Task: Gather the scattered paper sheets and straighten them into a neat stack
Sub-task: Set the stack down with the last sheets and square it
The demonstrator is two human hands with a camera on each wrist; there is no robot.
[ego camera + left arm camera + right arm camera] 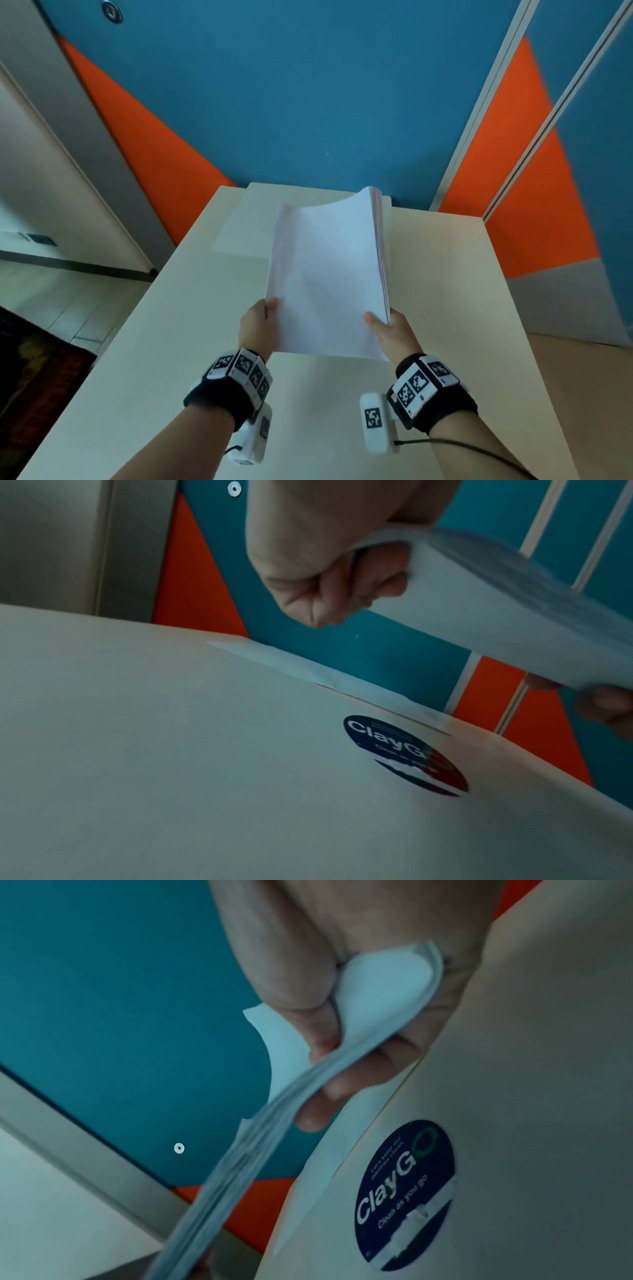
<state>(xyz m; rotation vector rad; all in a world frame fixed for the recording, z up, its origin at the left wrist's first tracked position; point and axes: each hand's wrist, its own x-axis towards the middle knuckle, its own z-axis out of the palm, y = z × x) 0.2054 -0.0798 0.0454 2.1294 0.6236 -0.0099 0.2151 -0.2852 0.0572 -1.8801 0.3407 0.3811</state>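
A thick stack of white paper (pixel 329 274) is held up off the cream table (pixel 144 342), tilted away from me with its far edge curling. My left hand (pixel 262 322) grips its near left edge, thumb on top. My right hand (pixel 385 327) pinches the near right corner, thumb on top and fingers (pixel 339 1088) beneath the stack (pixel 274 1110). In the left wrist view the fingers (pixel 325 588) curl under the stack (pixel 496 610). One or two loose sheets (pixel 239 226) lie flat at the table's far edge, partly hidden behind the stack.
A round dark "ClayGo" sticker (pixel 404 753) sits on the table under the stack. A blue and orange partition wall (pixel 308 102) stands right behind the table's far edge. Floor drops off to the left (pixel 51 301) and right.
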